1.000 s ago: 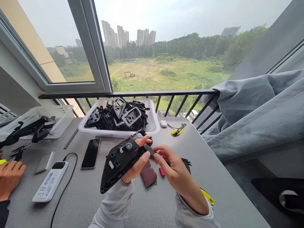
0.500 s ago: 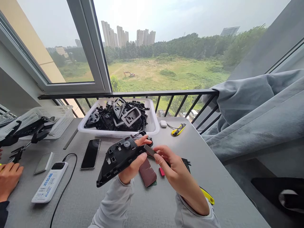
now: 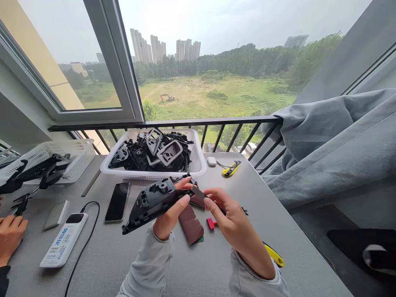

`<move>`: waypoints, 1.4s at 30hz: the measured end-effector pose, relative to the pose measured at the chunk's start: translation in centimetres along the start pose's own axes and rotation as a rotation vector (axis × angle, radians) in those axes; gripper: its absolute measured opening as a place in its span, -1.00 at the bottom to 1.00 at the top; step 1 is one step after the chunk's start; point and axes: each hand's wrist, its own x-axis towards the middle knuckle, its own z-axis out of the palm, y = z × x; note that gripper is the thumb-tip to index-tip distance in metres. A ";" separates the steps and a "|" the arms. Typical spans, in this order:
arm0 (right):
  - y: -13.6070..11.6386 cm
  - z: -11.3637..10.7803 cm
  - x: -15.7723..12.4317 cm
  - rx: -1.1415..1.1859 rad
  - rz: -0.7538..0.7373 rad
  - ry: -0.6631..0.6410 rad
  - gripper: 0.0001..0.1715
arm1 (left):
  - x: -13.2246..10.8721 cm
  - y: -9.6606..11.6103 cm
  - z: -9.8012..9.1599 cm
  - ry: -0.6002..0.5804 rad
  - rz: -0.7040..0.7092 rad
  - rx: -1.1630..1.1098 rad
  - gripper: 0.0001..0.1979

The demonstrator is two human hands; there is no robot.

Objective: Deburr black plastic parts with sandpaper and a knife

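Observation:
My left hand point(image 3: 170, 218) is closed around the right end of a black plastic molded part point(image 3: 151, 202), with clips and a round boss, held tilted above the table. Between the thumb and fingers of my right hand point(image 3: 232, 218) is a flat grey-brown bar point(image 3: 198, 192), which looks like a sanding stick. Its tip lies against or very near the part's right end; exact contact cannot be made out. Beneath my hands lies brown sandpaper point(image 3: 191, 225) with a torn edge. Beside my right hand is a small red piece point(image 3: 211, 223), partly covered by it.
A white basket point(image 3: 105, 168) of black and grey parts stands behind. Leftward lie a phone point(image 3: 116, 203), a power bank point(image 3: 63, 243) with a cable, and another person's hand point(image 3: 12, 235). A yellow cutter point(image 3: 231, 169) lies back right; a yellow handle point(image 3: 273, 255) is by my right forearm.
The black plastic part has tilted, its left end rising a little. My right hand and the bar have shifted slightly right, and more of the red piece shows.

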 end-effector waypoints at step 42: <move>0.4 0.9 1.5 0.729 0.109 -0.171 -0.56 | 0.3 1.8 1.6 0.115 -0.245 -0.789 -0.59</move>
